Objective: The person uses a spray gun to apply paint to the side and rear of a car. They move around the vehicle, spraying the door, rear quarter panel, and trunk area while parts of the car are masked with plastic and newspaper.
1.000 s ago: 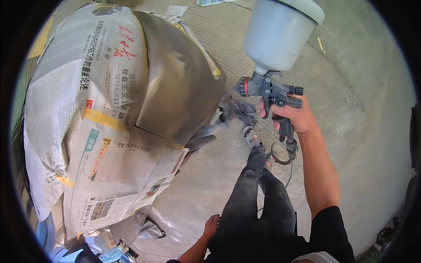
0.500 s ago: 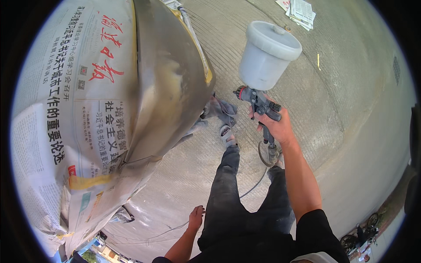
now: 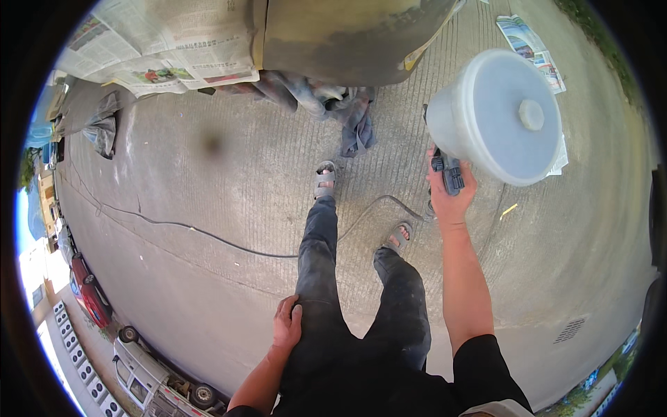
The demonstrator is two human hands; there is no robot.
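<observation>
My right hand is wrapped round the grip of a dark spray gun. On top of the gun sits a large translucent white paint cup with a round lid and a knob; it hides the gun's nozzle and most of its front. Beyond, at the top, is a smooth, curved body panel in patchy brown-grey, apart from the gun. Newspaper and yellow tape mask its left side. My left hand hangs beside my left thigh, loosely curled with nothing in it.
A dark air hose runs across the concrete floor past my feet towards the gun. Crumpled cloths lie under the panel. Newspaper sheets lie at the far right, a grey sheet at the left. Parked vehicles stand lower left.
My view has turned right, so the masked panel now sits at the top. The spray gun has tilted, showing the cup's lid. My left hand has come closer to my thigh.
</observation>
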